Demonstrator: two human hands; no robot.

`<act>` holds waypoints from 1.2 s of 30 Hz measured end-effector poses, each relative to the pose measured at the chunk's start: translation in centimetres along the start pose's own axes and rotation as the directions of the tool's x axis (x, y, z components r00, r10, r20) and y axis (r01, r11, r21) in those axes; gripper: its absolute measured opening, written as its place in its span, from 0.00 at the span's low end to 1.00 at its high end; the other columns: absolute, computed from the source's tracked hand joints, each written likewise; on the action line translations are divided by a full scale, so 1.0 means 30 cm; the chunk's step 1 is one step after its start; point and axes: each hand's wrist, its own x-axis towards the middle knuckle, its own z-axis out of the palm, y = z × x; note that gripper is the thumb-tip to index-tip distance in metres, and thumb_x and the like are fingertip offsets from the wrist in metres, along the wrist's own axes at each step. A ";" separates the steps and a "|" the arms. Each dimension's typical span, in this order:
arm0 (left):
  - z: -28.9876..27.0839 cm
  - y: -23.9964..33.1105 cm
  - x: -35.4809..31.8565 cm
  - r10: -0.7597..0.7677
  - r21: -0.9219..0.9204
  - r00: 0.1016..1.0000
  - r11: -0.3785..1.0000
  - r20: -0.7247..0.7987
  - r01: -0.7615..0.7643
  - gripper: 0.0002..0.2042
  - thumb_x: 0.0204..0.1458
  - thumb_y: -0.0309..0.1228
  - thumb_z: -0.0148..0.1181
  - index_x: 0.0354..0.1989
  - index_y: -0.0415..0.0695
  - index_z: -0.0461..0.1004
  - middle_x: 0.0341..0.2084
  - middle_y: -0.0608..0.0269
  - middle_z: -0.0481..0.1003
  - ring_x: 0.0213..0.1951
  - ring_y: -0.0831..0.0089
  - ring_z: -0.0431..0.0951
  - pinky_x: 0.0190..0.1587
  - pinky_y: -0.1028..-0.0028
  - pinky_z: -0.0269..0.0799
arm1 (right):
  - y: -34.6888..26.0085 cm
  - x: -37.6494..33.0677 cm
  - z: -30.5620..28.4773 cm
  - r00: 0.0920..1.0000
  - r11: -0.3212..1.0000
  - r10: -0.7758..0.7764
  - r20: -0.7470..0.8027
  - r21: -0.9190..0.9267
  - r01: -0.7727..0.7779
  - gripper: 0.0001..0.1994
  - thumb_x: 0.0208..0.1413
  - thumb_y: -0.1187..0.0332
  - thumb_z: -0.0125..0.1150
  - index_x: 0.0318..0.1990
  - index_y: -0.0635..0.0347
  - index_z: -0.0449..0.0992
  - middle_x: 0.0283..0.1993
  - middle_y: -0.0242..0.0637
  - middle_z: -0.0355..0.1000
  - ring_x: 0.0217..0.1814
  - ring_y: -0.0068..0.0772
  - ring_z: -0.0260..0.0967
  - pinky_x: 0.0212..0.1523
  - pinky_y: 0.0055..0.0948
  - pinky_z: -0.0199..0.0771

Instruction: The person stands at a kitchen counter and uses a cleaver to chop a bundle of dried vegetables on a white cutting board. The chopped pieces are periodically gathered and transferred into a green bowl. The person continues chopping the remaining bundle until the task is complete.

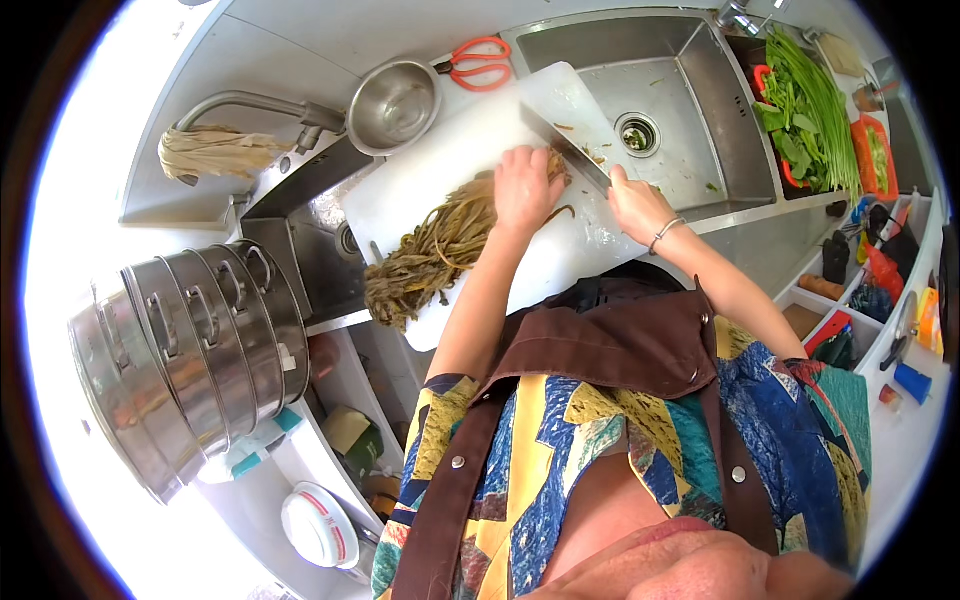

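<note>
A long bundle of limp brown-green leafy vegetable, like pickled greens (440,235), lies slantwise across a white cutting board (395,195). My left hand (524,190) presses down on the bundle's right end, fingers curled over it. In my right hand (640,207) is the handle of a kitchen knife (568,148), my fingers wrapped round it. Its broad blade points away from me and stands just right of the bundle's cut end. Small brown bits lie on the board to the right of the blade.
The board bridges a double steel sink (690,110). Behind it are a steel bowl (394,107) and red-handled scissors (478,64). A faucet (250,105) with a draped cloth is at left, above a tall stacked steamer (190,340). Leafy greens (805,130) lie at far right.
</note>
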 end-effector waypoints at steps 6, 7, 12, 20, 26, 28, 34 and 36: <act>-0.055 -0.009 -0.058 0.101 -0.056 0.928 0.990 -0.360 -0.130 0.23 0.44 0.38 0.64 0.48 0.42 0.67 0.44 0.54 0.67 0.48 0.54 0.66 0.52 0.58 0.60 | -0.045 -0.079 -0.030 0.997 1.000 -0.016 -0.071 0.021 0.018 0.09 0.57 0.70 0.41 0.37 0.69 0.58 0.25 0.59 0.70 0.31 0.62 0.70 0.33 0.52 0.68; -0.063 -0.011 -0.062 0.098 -0.052 0.910 0.990 -0.402 -0.129 0.22 0.44 0.37 0.63 0.47 0.43 0.68 0.43 0.55 0.67 0.47 0.55 0.66 0.51 0.58 0.60 | -0.052 -0.089 -0.040 0.996 0.999 -0.033 -0.083 0.005 0.034 0.09 0.56 0.70 0.41 0.37 0.69 0.58 0.25 0.59 0.70 0.30 0.62 0.70 0.33 0.52 0.68; -0.039 -0.042 -0.064 0.091 -0.076 0.936 0.989 -0.340 -0.124 0.15 0.47 0.33 0.60 0.44 0.46 0.71 0.42 0.58 0.69 0.45 0.58 0.67 0.48 0.61 0.61 | -0.098 -0.129 -0.106 0.994 0.990 -0.101 -0.038 -0.104 0.097 0.07 0.54 0.73 0.43 0.37 0.68 0.58 0.24 0.55 0.71 0.29 0.58 0.71 0.30 0.49 0.70; -0.020 -0.044 -0.049 0.138 -0.029 0.918 0.987 -0.371 -0.160 0.12 0.44 0.31 0.60 0.39 0.45 0.72 0.38 0.59 0.70 0.42 0.56 0.68 0.43 0.61 0.65 | -0.095 -0.108 -0.129 0.984 0.950 -0.171 0.049 -0.256 0.178 0.06 0.52 0.75 0.43 0.36 0.67 0.60 0.23 0.53 0.71 0.29 0.54 0.73 0.30 0.46 0.72; -0.009 -0.043 -0.053 0.120 -0.029 0.921 0.990 -0.372 -0.140 0.12 0.43 0.29 0.60 0.37 0.44 0.72 0.39 0.59 0.71 0.42 0.56 0.68 0.45 0.61 0.66 | -0.095 -0.070 -0.155 0.979 0.957 -0.176 0.102 -0.215 0.194 0.08 0.50 0.77 0.46 0.38 0.68 0.58 0.21 0.53 0.70 0.27 0.56 0.71 0.29 0.48 0.70; 0.001 -0.045 -0.051 0.128 -0.041 0.907 0.987 -0.401 -0.157 0.11 0.42 0.28 0.61 0.36 0.44 0.73 0.37 0.59 0.71 0.40 0.56 0.69 0.45 0.63 0.67 | -0.078 -0.047 -0.148 0.976 0.976 -0.146 0.162 -0.138 0.169 0.08 0.52 0.76 0.45 0.38 0.69 0.57 0.21 0.54 0.69 0.27 0.57 0.70 0.29 0.49 0.70; 0.024 -0.050 -0.018 0.129 -0.146 0.879 0.965 -0.458 -0.217 0.11 0.39 0.26 0.62 0.34 0.44 0.74 0.34 0.59 0.72 0.38 0.58 0.70 0.42 0.65 0.69 | -0.093 0.103 -0.058 0.983 0.995 -0.102 0.155 -0.001 0.103 0.09 0.55 0.73 0.44 0.39 0.71 0.58 0.24 0.58 0.70 0.28 0.60 0.70 0.30 0.49 0.70; 0.021 -0.056 -0.014 0.105 -0.163 0.887 0.967 -0.450 -0.197 0.10 0.39 0.26 0.62 0.33 0.44 0.74 0.34 0.59 0.72 0.38 0.58 0.70 0.42 0.65 0.70 | -0.157 0.188 -0.013 0.985 0.989 -0.139 0.100 -0.036 0.144 0.09 0.53 0.73 0.46 0.38 0.71 0.59 0.26 0.59 0.70 0.31 0.59 0.71 0.31 0.49 0.71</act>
